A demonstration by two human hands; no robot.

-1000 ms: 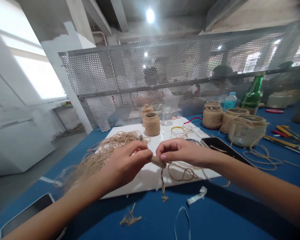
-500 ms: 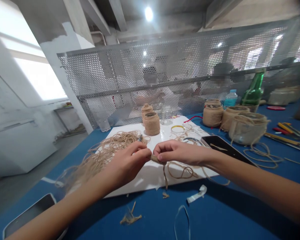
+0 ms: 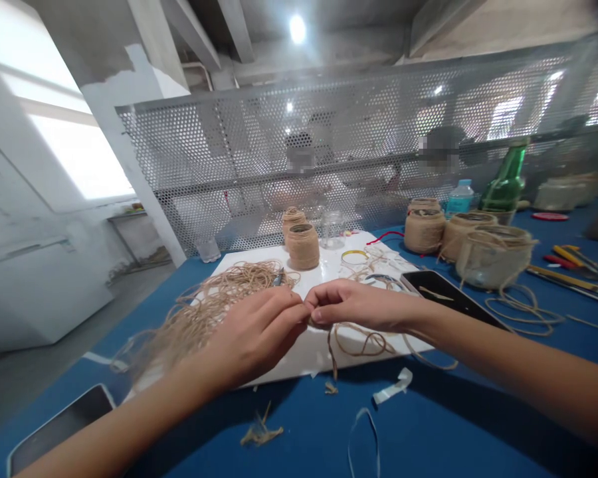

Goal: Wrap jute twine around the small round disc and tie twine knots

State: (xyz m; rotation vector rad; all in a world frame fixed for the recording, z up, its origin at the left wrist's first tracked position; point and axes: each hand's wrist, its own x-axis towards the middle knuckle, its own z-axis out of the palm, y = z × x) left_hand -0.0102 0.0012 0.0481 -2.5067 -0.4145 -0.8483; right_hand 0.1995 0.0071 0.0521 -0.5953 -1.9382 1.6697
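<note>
My left hand point(image 3: 266, 328) and my right hand point(image 3: 341, 304) meet over the white board point(image 3: 299, 362), fingertips pinched together on a twine-wrapped piece that they almost wholly cover. A strand of twine point(image 3: 333, 355) hangs from it below my right fingers. Beside my left hand lies a big loose heap of jute twine point(image 3: 214, 299), with a dark pointed tool point(image 3: 278, 277) at its edge. Loops of twine point(image 3: 366, 342) rest on the board under my right wrist. Two twine-wrapped jars point(image 3: 303, 247) stand beyond my hands.
On the right are more twine-wrapped jars point(image 3: 423, 231), a green bottle point(image 3: 505, 179), a blue-labelled bottle point(image 3: 460, 198) and a dark phone point(image 3: 448, 299). Another phone point(image 3: 60, 425) lies at the lower left. Tape scraps point(image 3: 393, 387) dot the blue table point(image 3: 299, 445). A perforated metal screen point(image 3: 249, 159) stands behind; people are beyond it.
My left hand has shifted slightly right, with its fingers now against my right fingertips. The twine-wrapped piece, visible between the hands before, is now mostly covered. My right hand has barely moved.
</note>
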